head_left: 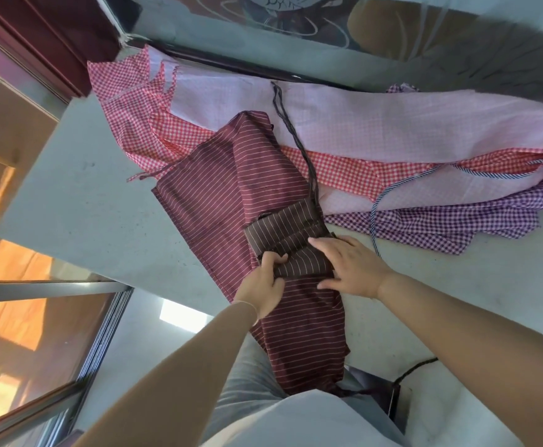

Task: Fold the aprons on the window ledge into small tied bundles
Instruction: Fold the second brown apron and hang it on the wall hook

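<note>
Two hands work the maroon apron [231, 188]: left hand [263, 279] pinches its soft fold; right hand [350, 269] presses flat; I'd take hold at the edges.

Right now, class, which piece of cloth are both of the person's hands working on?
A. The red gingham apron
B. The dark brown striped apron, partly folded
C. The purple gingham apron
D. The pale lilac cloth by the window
B: the left hand pinches the edge of the dark brown striped apron while the right hand rests flat on its folds; the gingham pieces lie untouched behind.
</note>
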Tool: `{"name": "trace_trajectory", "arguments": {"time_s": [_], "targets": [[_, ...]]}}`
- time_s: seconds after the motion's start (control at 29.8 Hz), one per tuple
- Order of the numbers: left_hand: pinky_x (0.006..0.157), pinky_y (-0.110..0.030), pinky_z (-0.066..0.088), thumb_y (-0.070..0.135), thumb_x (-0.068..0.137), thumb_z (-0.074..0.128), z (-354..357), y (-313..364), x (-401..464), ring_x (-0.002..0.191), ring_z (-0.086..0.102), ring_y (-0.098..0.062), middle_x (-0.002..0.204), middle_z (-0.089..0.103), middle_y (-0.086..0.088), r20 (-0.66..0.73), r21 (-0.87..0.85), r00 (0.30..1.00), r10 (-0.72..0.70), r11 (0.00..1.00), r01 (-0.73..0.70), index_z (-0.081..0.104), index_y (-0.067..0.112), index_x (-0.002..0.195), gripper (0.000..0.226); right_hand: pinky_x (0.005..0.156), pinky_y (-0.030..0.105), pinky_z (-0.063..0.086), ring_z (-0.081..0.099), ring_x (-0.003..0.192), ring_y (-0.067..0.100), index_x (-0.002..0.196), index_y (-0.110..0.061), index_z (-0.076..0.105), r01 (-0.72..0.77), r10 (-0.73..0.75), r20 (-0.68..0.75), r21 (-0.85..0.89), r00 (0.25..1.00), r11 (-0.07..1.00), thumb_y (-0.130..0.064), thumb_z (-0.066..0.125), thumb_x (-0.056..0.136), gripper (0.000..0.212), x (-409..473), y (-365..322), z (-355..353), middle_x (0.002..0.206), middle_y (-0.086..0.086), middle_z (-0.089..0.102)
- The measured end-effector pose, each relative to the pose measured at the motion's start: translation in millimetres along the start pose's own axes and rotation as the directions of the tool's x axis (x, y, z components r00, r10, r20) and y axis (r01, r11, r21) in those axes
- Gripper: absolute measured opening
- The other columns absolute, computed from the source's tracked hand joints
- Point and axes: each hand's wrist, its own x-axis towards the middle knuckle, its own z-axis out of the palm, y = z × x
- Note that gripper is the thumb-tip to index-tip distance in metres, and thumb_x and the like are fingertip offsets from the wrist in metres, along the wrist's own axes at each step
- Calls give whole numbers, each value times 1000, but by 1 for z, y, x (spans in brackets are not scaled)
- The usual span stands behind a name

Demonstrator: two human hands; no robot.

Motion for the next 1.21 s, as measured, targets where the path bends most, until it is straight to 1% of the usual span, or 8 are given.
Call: {"name": "trace_trajectory", "arguments": {"time_s": [0.27, 0.4, 0.5, 0.6, 0.74, 0.9, 1.04, 1.21], "targets": [[93, -44, 52, 5, 97, 39, -30, -4, 35, 98, 61, -26, 108, 61, -11, 48, -727, 917, -396, 616, 304, 51, 14, 120, 28, 84, 31, 49, 59, 99, 15, 118, -17, 50, -332, 339, 83, 506, 937, 796, -35, 71, 84, 44, 56, 3, -43, 115, 0, 62], [86, -42, 56, 20, 95, 56, -33, 3, 42, 94, 63, -19, 107, 54, 3, -43, -739, 923, -382, 634, 228, 34, 20, 131, 42, 59, 29, 45, 59, 74, 15, 124, -9, 45, -388, 397, 19, 257, 918, 885, -47, 59, 89, 54, 77, -3, -46, 93, 1, 63], [97, -35, 50, 30, 86, 68, -32, 4, 43, 113, 49, -13, 133, 34, 4, -171, -553, 942, -287, 820, 149, 25, 29, 142, 71, 40, 25, 30, 45, 48, 11, 118, -5, 42, -375, 374, -38, -28, 927, 927, -52, 46, 94, 54, 94, -9, -49, 62, -3, 48], [108, -43, 36, 41, 93, 55, -35, 5, 46, 133, 31, -24, 150, 19, 2, -280, 7, 949, -149, 988, 157, 23, 30, 147, 64, 39, 27, 28, 42, 46, 14, 118, -4, 39, -410, 411, -22, -136, 911, 902, -54, 38, 95, 55, 107, -11, -49, 58, -2, 43], [117, -52, 14, 55, 98, 28, -39, 5, 60, 144, 19, -26, 156, 24, -3, -169, 623, 971, 167, 782, -26, 16, 20, 151, 65, 42, 28, 30, 50, 54, 19, 125, -3, 36, -519, 520, -30, -133, 854, 844, -57, 34, 95, 61, 121, -12, -44, 61, 0, 46], [120, -46, 10, 61, 95, 26, -37, -5, 83, 146, 9, -28, 160, 5, -8, -22, 660, 993, 115, 748, -72, -8, 17, 152, 79, 62, 33, 47, 65, 91, 28, 142, -1, 25, -683, 699, -85, 160, 710, 713, -62, 38, 93, 79, 121, -15, -36, 107, 13, 65], [119, -45, 10, 56, 98, 24, -38, -13, 91, 147, 6, -25, 161, 3, -4, -15, 618, 992, 128, 781, -92, -10, 19, 152, 73, 79, 38, 52, 60, 102, 28, 128, -7, 43, -752, 869, 48, 526, 493, 398, -70, 46, 84, 77, 113, -17, -24, 118, 11, 59], [120, -44, -1, 52, 99, 18, -45, -19, 98, 147, -8, -21, 161, -7, 1, 65, 558, 988, 140, 815, -153, -15, 22, 150, 68, 87, 40, 50, 58, 111, 28, 132, -9, 45, -688, 777, 146, 584, 612, 432, -69, 43, 86, 76, 110, -17, -30, 121, 7, 58]]}}
